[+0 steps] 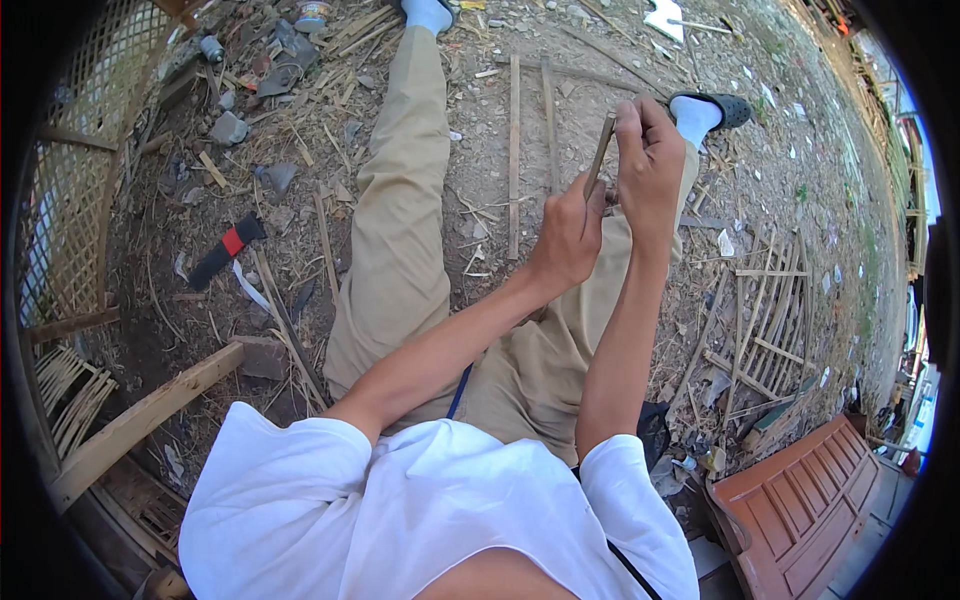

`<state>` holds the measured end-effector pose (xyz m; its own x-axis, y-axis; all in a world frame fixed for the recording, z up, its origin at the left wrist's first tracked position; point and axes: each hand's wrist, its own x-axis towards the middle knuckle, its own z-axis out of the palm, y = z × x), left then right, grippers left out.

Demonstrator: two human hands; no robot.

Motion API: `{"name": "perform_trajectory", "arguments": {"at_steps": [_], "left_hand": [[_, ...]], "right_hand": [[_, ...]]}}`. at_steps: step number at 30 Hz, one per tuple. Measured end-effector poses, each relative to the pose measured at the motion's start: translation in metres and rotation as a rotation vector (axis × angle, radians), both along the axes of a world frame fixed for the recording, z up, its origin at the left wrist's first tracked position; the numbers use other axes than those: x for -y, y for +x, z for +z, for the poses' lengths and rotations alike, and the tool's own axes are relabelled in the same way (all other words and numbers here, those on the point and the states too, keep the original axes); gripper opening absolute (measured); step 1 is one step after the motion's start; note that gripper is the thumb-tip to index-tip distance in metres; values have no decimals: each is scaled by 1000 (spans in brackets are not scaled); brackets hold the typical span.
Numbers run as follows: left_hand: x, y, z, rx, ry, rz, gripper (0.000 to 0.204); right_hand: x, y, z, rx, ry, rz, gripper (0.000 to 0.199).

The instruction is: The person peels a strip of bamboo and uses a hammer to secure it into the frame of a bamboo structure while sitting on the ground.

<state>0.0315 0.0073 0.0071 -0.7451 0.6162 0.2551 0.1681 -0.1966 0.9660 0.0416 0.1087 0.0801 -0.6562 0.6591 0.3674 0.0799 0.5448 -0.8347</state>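
While hands (568, 238) hold a strip (601, 155), printed tub (312, 17), illegible

An outdoor dirt yard (850, 200), where a lattice fence (75, 190) stood at the left, a slatted wooden frame (775, 273) and a rubble chunk (228, 129) lay about

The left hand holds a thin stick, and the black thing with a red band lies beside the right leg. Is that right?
Wrong leg: the head view shows the black thing with a red band beside the left leg. The left hand does hold a thin stick.
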Motion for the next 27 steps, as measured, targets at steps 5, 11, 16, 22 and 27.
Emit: {"name": "perform_trajectory", "arguments": {"at_steps": [5, 11, 16, 22, 27], "left_hand": [[-5, -5, -14, 3, 30, 58, 40], [-2, -12, -24, 5, 79, 65, 40], [1, -9, -20, -8, 128, 15, 36], [-7, -4, -23, 85, 0, -69, 48], [-7, -14, -29, 98, 53, 27, 48]], "right_hand": [[-15, -8, -44, -121, -223, 103, 27], [32, 2, -54, -245, -376, 75, 28], [23, 7, -12, 41, 358, -145, 25], [-21, -9, -24, -72, 0, 58, 27], [10, 0, -63, -206, -524, 89, 27]]}}
